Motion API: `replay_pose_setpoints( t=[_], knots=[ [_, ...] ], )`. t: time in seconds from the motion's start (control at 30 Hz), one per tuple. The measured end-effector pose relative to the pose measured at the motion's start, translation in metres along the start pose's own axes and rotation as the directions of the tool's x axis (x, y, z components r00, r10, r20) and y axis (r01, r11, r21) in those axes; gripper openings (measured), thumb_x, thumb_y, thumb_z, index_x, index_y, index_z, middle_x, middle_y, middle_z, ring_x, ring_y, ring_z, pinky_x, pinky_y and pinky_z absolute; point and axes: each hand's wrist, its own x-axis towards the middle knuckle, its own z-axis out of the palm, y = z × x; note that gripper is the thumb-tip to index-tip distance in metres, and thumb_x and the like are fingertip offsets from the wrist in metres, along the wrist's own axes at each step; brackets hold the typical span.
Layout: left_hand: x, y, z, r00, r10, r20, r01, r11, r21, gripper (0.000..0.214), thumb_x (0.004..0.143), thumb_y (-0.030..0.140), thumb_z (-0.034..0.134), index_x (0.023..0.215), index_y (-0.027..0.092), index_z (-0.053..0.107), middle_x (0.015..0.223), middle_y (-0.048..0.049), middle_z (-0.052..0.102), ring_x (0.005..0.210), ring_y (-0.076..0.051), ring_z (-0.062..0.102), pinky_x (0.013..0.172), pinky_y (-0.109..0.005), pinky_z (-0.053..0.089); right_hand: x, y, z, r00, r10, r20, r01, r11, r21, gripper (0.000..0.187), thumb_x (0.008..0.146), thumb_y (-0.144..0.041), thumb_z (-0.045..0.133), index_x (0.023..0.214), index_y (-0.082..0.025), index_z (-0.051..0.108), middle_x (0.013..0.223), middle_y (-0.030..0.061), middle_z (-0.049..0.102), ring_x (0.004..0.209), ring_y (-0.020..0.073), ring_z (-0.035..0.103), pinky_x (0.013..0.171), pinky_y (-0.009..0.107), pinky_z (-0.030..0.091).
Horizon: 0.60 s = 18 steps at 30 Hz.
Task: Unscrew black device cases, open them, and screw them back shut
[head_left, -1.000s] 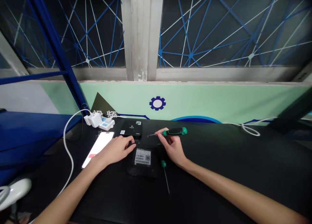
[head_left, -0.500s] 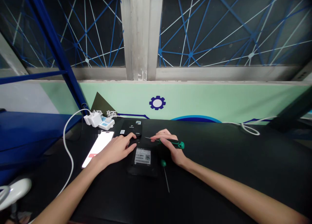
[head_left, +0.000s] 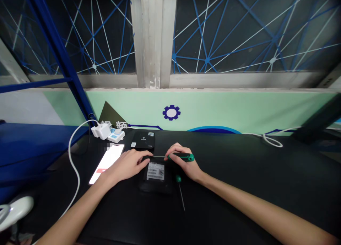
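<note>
My right hand is shut on a green-handled screwdriver, whose thin shaft reaches left to the top edge of a black box with a barcode label. My left hand lies flat, its fingertips on or just beside that box's upper edge. Above the box sits a second black flat piece, apart from it. A second green-handled screwdriver lies on the black table, just below my right hand.
A lit smartphone lies left of my left hand. Behind it stand a white charger and a small white device. A white cable curves along the left side. A blue shelf frame stands at far left.
My right hand has moved down and left, bringing the screwdriver's tip over the labelled box's top edge. My left hand has barely moved.
</note>
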Motion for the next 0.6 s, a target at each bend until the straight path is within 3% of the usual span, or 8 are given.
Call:
replay_pose_setpoints(
  t=[0.23,0.37,0.5,0.6],
  knots=[
    [0.0,-0.002,0.002,1.0,-0.027,-0.007,0.027,0.999,0.026,0.042,0.099,0.047,0.037,0.127,0.028,0.061,0.065,0.0022,0.062,0.064,-0.019,0.06,0.061,-0.028,0.036,0.0,-0.001,-0.002,0.999,0.012,-0.045,-0.008,0.996,0.093,0.031,0.092,-0.045,0.06,0.077,-0.021,0.072,0.077,0.0051,0.068,0.078,0.0228,0.059,0.075,0.035,0.045],
    [0.0,-0.005,0.002,0.995,-0.086,-0.052,0.089,0.994,0.056,0.039,0.095,0.056,0.042,0.111,0.024,0.059,0.062,0.004,0.06,0.061,-0.019,0.058,0.062,-0.029,0.036,0.002,0.004,-0.001,0.988,0.025,-0.155,0.009,0.976,0.218,0.04,0.094,-0.043,0.053,0.065,-0.02,0.068,0.071,0.0039,0.06,0.069,0.0199,0.055,0.069,0.034,0.044],
    [-0.001,-0.005,0.0,0.985,-0.171,-0.016,0.172,0.982,0.078,0.047,0.084,0.07,0.051,0.086,0.024,0.057,0.063,0.0018,0.061,0.065,-0.021,0.059,0.058,-0.028,0.033,0.01,0.001,-0.001,0.951,0.169,-0.258,-0.034,0.888,0.459,0.035,0.089,-0.041,0.055,0.062,-0.02,0.062,0.072,0.0023,0.053,0.056,0.0144,0.043,0.051,0.029,0.036],
    [-0.001,-0.004,-0.002,0.985,-0.168,0.036,0.165,0.983,0.084,0.047,0.082,0.071,0.053,0.08,0.024,0.055,0.068,0.0008,0.063,0.065,-0.02,0.059,0.056,-0.027,0.032,0.017,-0.006,-0.004,0.926,0.266,-0.267,-0.068,0.815,0.576,0.037,0.086,-0.044,0.057,0.058,-0.021,0.05,0.064,-0.0003,0.045,0.052,0.0128,0.038,0.044,0.025,0.029]
  ],
)
